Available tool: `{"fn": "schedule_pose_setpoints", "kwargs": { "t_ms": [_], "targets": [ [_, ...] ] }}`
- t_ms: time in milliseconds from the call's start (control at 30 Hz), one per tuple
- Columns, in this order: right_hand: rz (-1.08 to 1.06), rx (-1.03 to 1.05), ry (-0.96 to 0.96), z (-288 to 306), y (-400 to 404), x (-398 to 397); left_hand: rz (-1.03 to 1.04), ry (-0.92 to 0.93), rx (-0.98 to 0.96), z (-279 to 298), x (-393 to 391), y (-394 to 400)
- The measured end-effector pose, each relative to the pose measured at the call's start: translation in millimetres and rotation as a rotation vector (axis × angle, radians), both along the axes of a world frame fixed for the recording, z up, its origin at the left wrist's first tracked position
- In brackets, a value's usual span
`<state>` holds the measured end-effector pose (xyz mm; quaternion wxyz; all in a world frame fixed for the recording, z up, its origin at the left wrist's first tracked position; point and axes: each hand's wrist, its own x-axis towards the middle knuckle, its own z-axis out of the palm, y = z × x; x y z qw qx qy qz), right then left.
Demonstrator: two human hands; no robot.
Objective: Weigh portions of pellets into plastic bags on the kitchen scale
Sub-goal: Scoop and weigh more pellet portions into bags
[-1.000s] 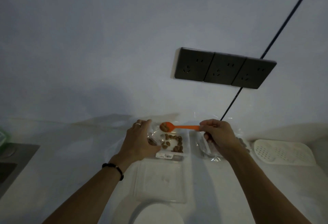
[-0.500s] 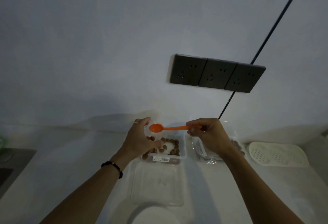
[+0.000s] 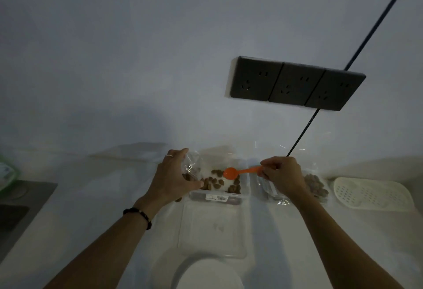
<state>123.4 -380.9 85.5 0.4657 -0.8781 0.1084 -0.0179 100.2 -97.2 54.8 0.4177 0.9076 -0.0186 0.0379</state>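
Two hands are engaged: the left hand (image 3: 174, 175) holds a clear plastic bag (image 3: 191, 167) open beside the pellet tray (image 3: 219, 183), the right hand (image 3: 282, 174) pinches an orange spoon (image 3: 240, 172) over the pellets (image 3: 215, 182); a slack bag mouth risks spillage onto the counter (image 3: 91, 197).

Orange spoon (image 3: 238, 172) over pellet tub (image 3: 244, 175)

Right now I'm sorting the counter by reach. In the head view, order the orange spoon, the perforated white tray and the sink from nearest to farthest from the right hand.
1. orange spoon: pinched in the right hand.
2. perforated white tray: to its right.
3. sink: far left.
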Motion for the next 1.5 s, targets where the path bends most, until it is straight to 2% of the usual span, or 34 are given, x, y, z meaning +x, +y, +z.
{"fn": "schedule_pose_setpoints", "kwargs": {
  "t_ms": [100,200,500,600,900,1100,1333,1500],
  "targets": [
    [0.11,-0.21,-0.05,-14,9,8,-0.008,0.016,0.033,-3,-1,5],
    [0.151,-0.245,-0.014,-25,16,15,-0.02,0.015,0.076,-6,-3,9],
    [0.263,0.221,0.272,-29,34,9,-0.012,0.012,0.131,-14,-14,16],
    [0.182,0.338,0.322,-29,35,5,-0.01,0.013,0.136,-14,-15,16],
    [-0.107,0.673,0.268,-30,20,-1,-0.015,0.005,0.159,-11,-13,12],
    [-0.13,0.686,0.219,-17,10,-4,-0.034,-0.008,0.133,-8,-10,1],
    [-0.103,0.721,0.136,31,1,-8,-0.019,0.008,0.072,-4,-1,-14],
    [0.051,0.554,0.049,61,15,-16,-0.026,-0.005,-0.008,8,5,-30]
  ]
}}
